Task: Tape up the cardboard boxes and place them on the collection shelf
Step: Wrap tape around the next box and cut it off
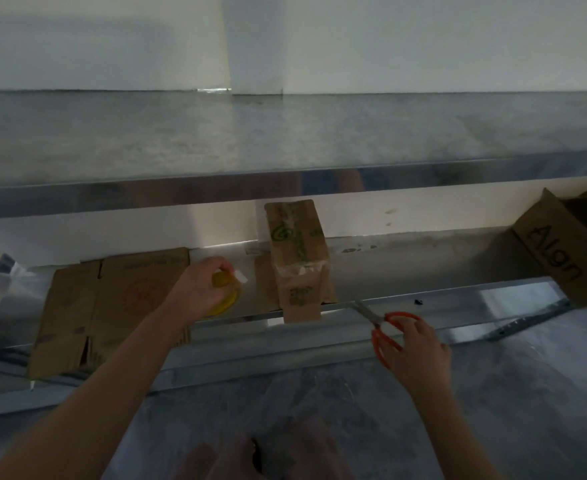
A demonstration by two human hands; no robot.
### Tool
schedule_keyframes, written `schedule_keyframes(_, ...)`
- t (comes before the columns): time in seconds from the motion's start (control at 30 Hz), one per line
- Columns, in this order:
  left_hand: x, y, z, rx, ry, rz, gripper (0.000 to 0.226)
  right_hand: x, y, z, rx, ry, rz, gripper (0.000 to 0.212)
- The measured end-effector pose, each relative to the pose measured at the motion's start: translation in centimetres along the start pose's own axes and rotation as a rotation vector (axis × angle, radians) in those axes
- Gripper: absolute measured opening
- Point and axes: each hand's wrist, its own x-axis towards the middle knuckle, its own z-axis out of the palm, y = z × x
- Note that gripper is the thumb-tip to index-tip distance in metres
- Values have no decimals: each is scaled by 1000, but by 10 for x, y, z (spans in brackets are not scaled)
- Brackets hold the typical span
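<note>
So the small brown cardboard box (297,258), clear tape across it, stands upright at the front edge of the grey metal shelf (458,294). Left hand (198,289) is curled round a yellow roll of tape (228,301), with a loose white end sticking out by the fingers. Right hand (413,351) grips orange-handled scissors (371,317), blades pointing at the box's base. Flattened brown cardboard (112,306) lies to the left, and an open brown box with dark lettering (562,261) sits far right.
</note>
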Motion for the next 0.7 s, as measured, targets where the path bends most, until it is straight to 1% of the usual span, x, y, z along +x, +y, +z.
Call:
schedule_keyframes(0.07,-4,2,5,-28,18,-36,18,26,11,5,46,-22,96,45)
schedule_keyframes(0.13,-9,6,12,-68,39,-76,17,54,4,12,101,-71,171,53)
schedule_keyframes(0.23,-17,14,20,-112,77,-112,18,92,-7,38,213,-177,205,53)
schedule_keyframes(0.3,-21,18,24,-125,113,-126,18,114,-9,57,246,-210,187,48)
schedule_keyframes(0.37,-26,20,27,-130,137,-150,19,131,-10,70,200,-251,136,43)
schedule_keyframes(0.47,-34,19,32,-141,140,-159,22,139,-19,70,167,-262,50,47)
schedule_keyframes(0.6,-40,19,38,-115,140,-124,24,135,-18,69,-44,-309,-36,54)
schedule_keyframes(0.7,-43,15,40,-127,131,-109,26,119,-16,56,-22,-307,-47,55)
